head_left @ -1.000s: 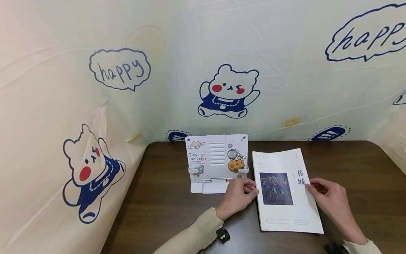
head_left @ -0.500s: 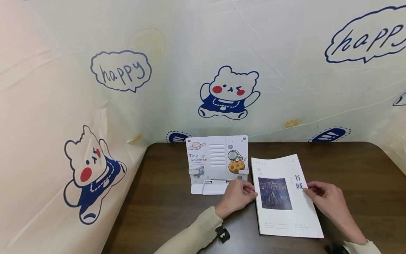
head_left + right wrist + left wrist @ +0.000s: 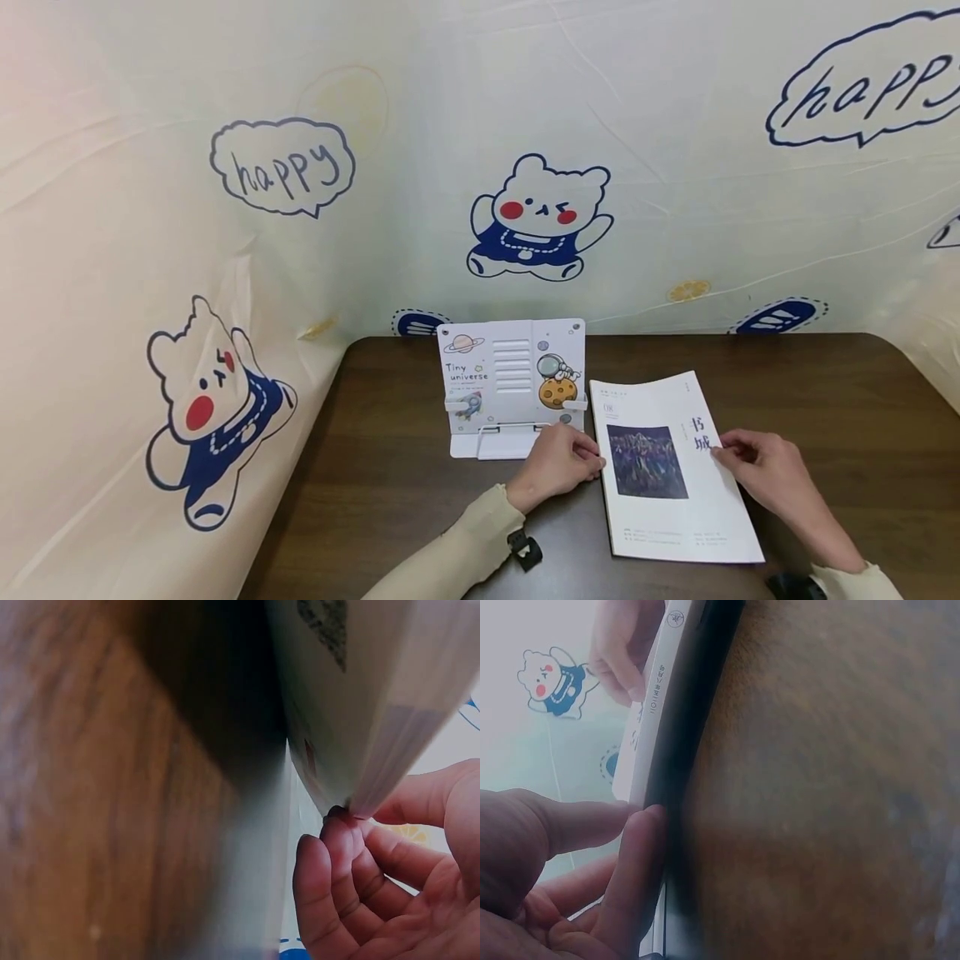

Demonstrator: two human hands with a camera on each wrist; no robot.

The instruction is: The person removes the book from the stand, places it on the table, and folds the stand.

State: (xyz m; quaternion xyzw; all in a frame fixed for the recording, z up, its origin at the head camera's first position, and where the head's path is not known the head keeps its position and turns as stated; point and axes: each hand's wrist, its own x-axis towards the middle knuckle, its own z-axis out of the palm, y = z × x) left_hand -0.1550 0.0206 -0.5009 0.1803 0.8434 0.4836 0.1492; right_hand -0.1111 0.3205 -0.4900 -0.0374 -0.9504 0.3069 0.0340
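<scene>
A white magazine [image 3: 716,504] with a dark picture and Chinese title lies between both hands, close over the table in the head view. My left hand [image 3: 557,465] pinches its spine [image 3: 658,705] between thumb and fingertips, as the left wrist view shows. On the opposite side, my right hand [image 3: 774,475] pinches the page edges, thumb on the cover. The right wrist view shows the magazine's underside [image 3: 330,712] raised off the wood, with those fingertips beneath its edge. Just left of the magazine stands a white book stand [image 3: 513,332] printed "Tiny universe", partly covered by my left hand.
The dark wooden table [image 3: 390,500] ends at the back against a pale curtain [image 3: 420,208] printed with bears and "happy" bubbles. More of the curtain hangs along the left side. A black strap [image 3: 525,550] sits at my left wrist.
The magazine has shifted slightly toward me and to the left, its far edge lower in the head view. My right hand has moved left with it; the book stand stays put.
</scene>
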